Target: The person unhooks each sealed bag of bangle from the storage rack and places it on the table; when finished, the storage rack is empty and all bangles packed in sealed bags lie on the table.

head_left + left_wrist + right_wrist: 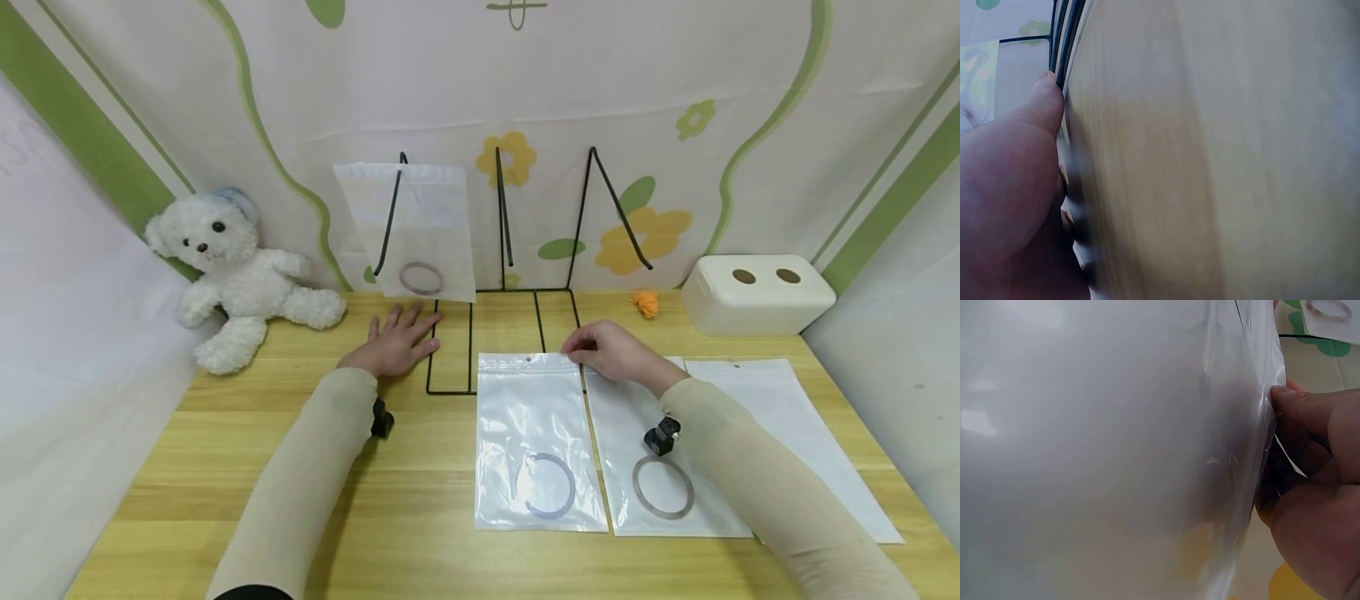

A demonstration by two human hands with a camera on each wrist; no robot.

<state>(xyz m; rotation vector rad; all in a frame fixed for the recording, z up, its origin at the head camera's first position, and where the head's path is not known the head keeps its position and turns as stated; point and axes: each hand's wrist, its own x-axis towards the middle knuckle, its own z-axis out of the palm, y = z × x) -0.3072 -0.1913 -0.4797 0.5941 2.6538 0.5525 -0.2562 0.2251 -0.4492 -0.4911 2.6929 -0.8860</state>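
One bag (442,221) hangs on the rack (525,290); three on the tabletop (405,517) seem left. The right hand (617,354) pinches the leftmost loose bag (504,433) by its corner; the left hand (397,343) lies spread by the rack.

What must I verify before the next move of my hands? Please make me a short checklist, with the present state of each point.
1. Right-hand grip: ok. The right hand pinches the top right corner of the leftmost table bag.
2. Ring inside that bag: ok. A pale ring shows near its bottom.
3. Hang hole: ok. A small hole shows at the top edge.
4. Bag seal closed: cannot tell; the closure is too small to judge.
5. Hanging bag in place: ok. It hangs on the left hook.
6. Left hand steadying the rack: cannot tell; any pressure does not show.
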